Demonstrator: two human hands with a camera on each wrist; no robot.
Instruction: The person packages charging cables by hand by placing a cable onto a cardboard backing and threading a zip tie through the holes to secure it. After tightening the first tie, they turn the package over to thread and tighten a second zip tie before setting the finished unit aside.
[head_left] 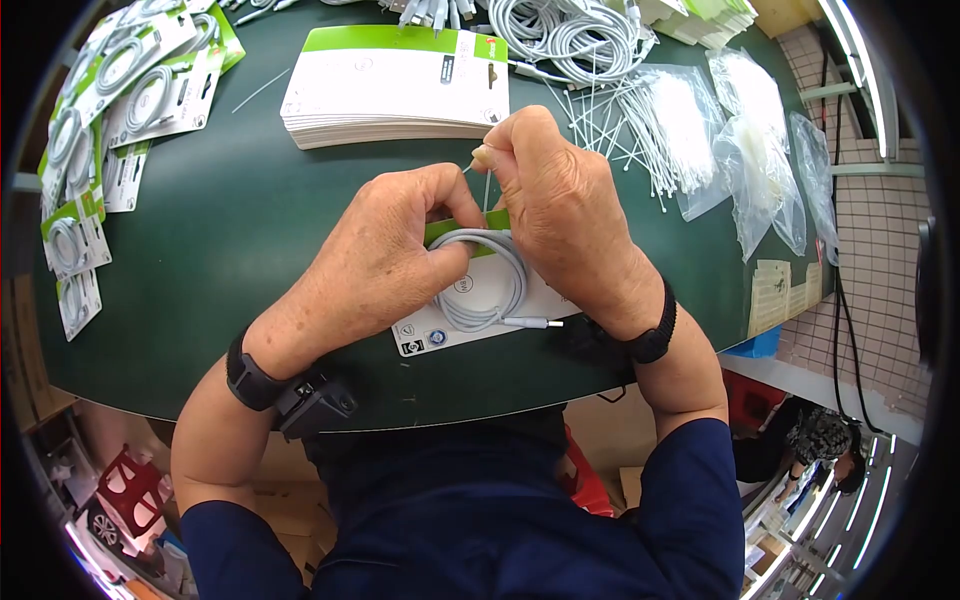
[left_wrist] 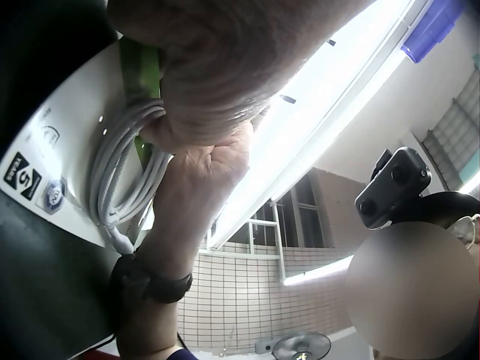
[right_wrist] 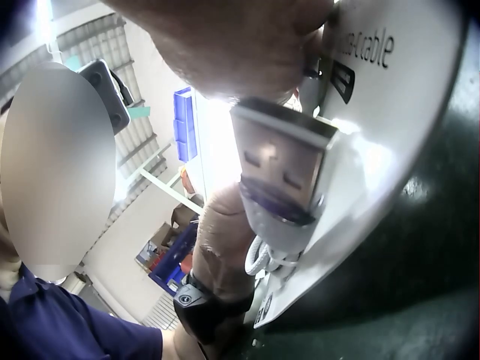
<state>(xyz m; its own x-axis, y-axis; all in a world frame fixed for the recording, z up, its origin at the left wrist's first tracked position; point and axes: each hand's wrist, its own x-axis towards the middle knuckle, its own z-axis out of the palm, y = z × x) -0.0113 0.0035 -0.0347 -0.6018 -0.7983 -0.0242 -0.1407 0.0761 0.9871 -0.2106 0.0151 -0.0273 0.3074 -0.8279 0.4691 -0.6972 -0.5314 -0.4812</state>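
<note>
The coiled white cable point(head_left: 483, 290) lies on its backing card point(head_left: 450, 335) at the near edge of the green table point(head_left: 230, 230). The left hand point(head_left: 385, 250) curls over the coil, seemingly to pin it flat, while the right hand point(head_left: 565, 215) pinches a thin white tie point(head_left: 487, 188) upward. Loose ties point(head_left: 640, 130) lie within reach.

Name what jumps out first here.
Both hands meet mid-table: the left hand holds a coiled white cable on its card, the right hand pinches a thin tie above it. Behind them sits a stack of cards; loose ties lie to the right.
</note>
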